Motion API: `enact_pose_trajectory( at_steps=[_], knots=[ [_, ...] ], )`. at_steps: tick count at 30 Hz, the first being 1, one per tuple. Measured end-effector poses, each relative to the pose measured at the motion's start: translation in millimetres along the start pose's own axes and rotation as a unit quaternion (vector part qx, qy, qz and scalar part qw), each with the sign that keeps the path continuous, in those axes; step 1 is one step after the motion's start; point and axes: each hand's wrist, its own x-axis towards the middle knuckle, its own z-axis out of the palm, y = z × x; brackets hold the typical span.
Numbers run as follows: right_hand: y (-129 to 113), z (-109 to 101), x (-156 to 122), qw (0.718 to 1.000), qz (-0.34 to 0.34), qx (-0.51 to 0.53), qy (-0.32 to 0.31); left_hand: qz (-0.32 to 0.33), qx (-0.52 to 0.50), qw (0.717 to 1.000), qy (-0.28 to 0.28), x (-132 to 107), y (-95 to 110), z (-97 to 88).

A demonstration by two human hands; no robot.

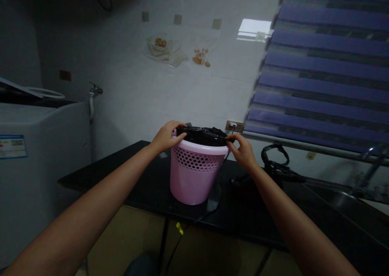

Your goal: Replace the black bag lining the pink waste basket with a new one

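Observation:
A pink plastic waste bin (190, 182) with a band of holes below its rim stands upright on the dark countertop. Inside its mouth lies a black plastic bag (205, 135), bunched up around the opening. At the left side of the rim, my left hand (167, 136) pinches the bag's edge between thumb and fingers. Across the opening, my right hand (243, 149) grips the bag's edge at the right side of the rim. How far the bag reaches down into the bin is hidden.
A black bag with looped handles (275, 162) sits on the countertop (146, 182) to the right, near a sink faucet (372, 166). A cable with a yellow tag (179, 228) hangs over the front edge. At left stands a washing machine (54, 162) below a wall tap (96, 90).

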Motion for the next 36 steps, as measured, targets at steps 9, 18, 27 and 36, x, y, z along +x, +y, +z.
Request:
enact_pose_trajectory(
  at_steps=[9, 18, 27, 36],
  knots=[
    [-1.4, -1.5, -10.1, 0.999, -0.03, -0.023, 0.003, 0.017, -0.001, 0.999, -0.042, -9.2, -6.4, -2.3],
    [0.4, -2.0, -21.5, 0.996, -0.054, -0.073, 0.006, 0.052, 0.076, 0.995, -0.05, -14.9, -5.1, -11.6],
    [4.0, -2.0, -27.8, 0.993, -0.068, -0.093, 0.031, 0.074, 0.065, 0.993, -0.067, -19.9, -3.4, -16.1],
    [7.2, -5.0, -37.2, 0.993, -0.082, -0.074, 0.049, 0.11, 0.09, 0.989, -0.037, -28.0, 3.9, -18.6]
  ],
)
